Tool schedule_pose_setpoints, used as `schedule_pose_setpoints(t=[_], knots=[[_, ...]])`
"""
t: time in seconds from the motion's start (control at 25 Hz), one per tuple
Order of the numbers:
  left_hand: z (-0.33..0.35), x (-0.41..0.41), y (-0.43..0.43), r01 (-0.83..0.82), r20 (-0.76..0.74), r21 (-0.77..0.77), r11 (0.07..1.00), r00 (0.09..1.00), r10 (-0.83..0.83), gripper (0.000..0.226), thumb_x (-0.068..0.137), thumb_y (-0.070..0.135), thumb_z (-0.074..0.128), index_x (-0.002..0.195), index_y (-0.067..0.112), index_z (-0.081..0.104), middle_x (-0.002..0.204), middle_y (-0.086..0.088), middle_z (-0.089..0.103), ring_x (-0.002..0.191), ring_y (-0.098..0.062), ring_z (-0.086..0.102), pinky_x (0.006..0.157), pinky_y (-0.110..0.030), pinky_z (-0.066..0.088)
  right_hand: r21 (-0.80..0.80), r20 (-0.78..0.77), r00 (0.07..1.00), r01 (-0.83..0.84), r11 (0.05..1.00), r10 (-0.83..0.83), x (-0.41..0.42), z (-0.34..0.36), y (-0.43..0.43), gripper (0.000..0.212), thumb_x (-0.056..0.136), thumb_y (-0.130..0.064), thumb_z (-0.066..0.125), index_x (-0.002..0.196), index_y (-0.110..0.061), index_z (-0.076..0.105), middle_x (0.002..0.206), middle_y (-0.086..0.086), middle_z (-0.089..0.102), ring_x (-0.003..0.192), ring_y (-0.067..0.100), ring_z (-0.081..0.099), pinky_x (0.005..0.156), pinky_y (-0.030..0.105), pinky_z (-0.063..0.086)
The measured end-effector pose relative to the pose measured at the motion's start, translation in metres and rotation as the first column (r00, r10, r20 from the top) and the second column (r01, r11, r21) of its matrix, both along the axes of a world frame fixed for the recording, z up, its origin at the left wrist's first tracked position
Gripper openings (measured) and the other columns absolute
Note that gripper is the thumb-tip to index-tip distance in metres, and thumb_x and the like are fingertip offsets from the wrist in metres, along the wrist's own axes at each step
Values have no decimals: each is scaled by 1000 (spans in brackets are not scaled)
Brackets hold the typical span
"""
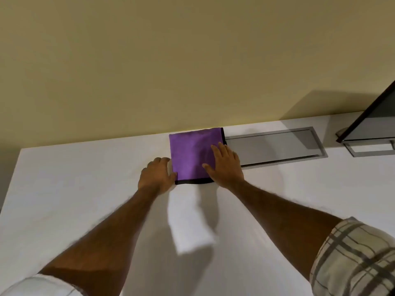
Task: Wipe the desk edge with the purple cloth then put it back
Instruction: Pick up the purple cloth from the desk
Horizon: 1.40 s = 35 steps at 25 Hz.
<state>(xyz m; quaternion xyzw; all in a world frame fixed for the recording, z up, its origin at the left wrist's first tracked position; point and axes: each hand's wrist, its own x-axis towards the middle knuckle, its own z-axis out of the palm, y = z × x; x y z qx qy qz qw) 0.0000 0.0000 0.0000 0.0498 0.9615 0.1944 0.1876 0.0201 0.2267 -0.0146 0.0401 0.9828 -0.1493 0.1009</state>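
A folded purple cloth (190, 155) with a dark hem lies flat on the white desk (85, 189), its far side against the wall. My right hand (224, 165) rests flat on the cloth's right part, fingers spread. At the cloth's near left corner my left hand (156, 175) has its fingers curled, touching the edge; whether it pinches the cloth I cannot tell.
A grey recessed cable-tray cover (275, 146) is set into the desk just right of the cloth. A monitor (376, 118) on a metal stand (372, 149) stands at the far right. The yellow wall (171, 60) runs along the desk's back edge.
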Motion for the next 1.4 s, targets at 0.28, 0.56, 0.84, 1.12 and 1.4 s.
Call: schedule_pose_setpoints(t=[0.28,0.56,0.84,1.12,1.4], knots=[[-26,-53,39,-477,250,263,838,873,419,65,82,43,67,132,8,44,129,-15,60,114,-36,58,91,-42,48,-91,58,957,290,953,-286,-55,-17,11,80,86,-52,62,147,-13,28,140,20,43,128,38,41,105,49,36],[-36,-59,49,-597,317,238,766,793,520,47,85,40,63,113,2,64,116,-17,68,103,-37,63,88,-42,52,-218,144,918,394,893,-369,-67,-21,7,84,80,-37,76,144,-7,31,139,16,51,127,37,49,105,47,42],[-19,-13,37,-371,44,434,821,919,392,41,93,39,53,118,6,53,118,-14,64,105,-34,61,86,-39,48,-474,70,897,416,776,-437,-40,-3,-2,47,75,-20,78,117,-8,59,115,10,67,102,29,61,77,30,43],[-1,66,-10,-413,103,654,634,879,466,35,98,33,46,122,8,44,112,-1,59,99,-22,59,83,-30,46,-622,8,944,262,738,-329,24,23,-41,55,78,-13,77,127,-16,51,107,-5,61,89,14,58,60,6,37],[18,192,-93,-567,267,639,520,797,542,39,95,31,50,131,20,40,113,2,60,98,-20,61,83,-29,45,-669,-15,982,131,732,-190,137,46,-117,67,78,0,73,135,-17,42,124,1,55,103,21,56,85,31,51]])
